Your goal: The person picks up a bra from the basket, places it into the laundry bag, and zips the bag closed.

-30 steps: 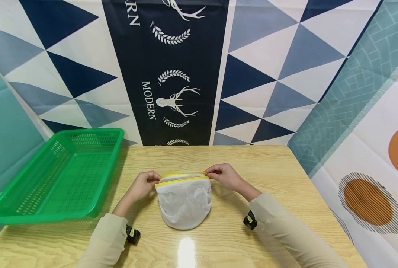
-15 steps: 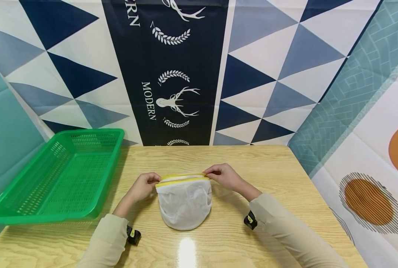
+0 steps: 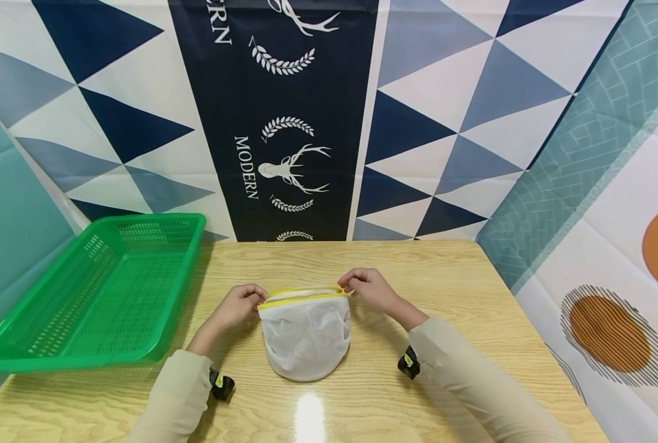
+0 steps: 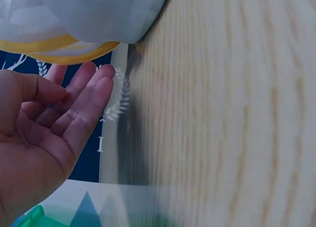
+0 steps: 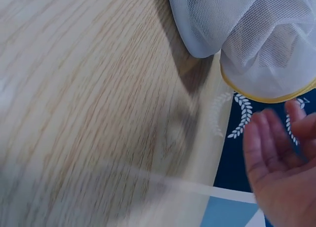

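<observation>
A white mesh laundry bag (image 3: 307, 338) with yellow zipper edging stands on the table, its mouth partly spread at the top. At the left end of that edging is my left hand (image 3: 244, 306); in the left wrist view its fingers (image 4: 81, 106) are loosely bent, tips just by the yellow rim, with no cloth between thumb and fingers. My right hand (image 3: 370, 289) is beside the other end. In the right wrist view the right fingers (image 5: 266, 143) are relaxed and slightly apart, close to the bag's yellow edge (image 5: 266, 99).
On the left of the wooden table (image 3: 417, 264) is a green plastic basket (image 3: 165, 314) with slotted walls. Patterned cloth (image 3: 307, 123) hangs behind the table's far edge, with more cloth (image 3: 606, 277) on the right. Both wrists carry small black cameras.
My right hand's fingertips have eased off the bag's right corner and the hand has lifted slightly. The left hand and the bag have barely moved.
</observation>
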Tool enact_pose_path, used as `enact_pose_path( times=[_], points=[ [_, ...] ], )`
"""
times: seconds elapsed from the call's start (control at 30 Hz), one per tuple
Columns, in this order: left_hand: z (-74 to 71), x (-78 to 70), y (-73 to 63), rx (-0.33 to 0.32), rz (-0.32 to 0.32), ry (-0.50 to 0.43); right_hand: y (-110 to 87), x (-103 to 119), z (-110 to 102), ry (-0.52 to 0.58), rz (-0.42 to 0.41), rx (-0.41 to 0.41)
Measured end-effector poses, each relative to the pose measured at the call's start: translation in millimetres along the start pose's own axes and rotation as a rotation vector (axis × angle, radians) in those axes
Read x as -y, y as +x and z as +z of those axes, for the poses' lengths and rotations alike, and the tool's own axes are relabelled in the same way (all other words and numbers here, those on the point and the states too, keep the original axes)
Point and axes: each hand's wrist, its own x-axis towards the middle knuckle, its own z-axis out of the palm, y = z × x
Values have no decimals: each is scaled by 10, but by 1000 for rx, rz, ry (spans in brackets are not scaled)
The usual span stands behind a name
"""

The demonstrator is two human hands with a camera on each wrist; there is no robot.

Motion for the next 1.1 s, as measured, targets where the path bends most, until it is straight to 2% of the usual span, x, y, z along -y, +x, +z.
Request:
enact_pose_path(
  times=[0.07, 0.17, 0.3, 0.4, 0.6, 0.83, 1.1],
  points=[
    [-3, -6, 4, 7, -20, -29, 36, -24, 20, -1, 52, -30],
    [6, -7, 26, 10, -62, -48, 101, -72, 41, 13, 135, -32],
    [23, 21, 62, 41, -114, -43, 169, -106, 84, 14, 240, 41],
    [36, 40, 88, 73, -120, -29, 192, -97, 113, -14, 283, 88],
    [55, 27, 121, 100, -115, -35, 230, -88, 148, -33, 308, 106],
    [38, 1, 128, 121, -84, -35, 267, -123, 158, -39, 289, 138],
    [24, -32, 130, 89, -112, -94, 279, -96, 129, 28, 285, 153]
  ],
)
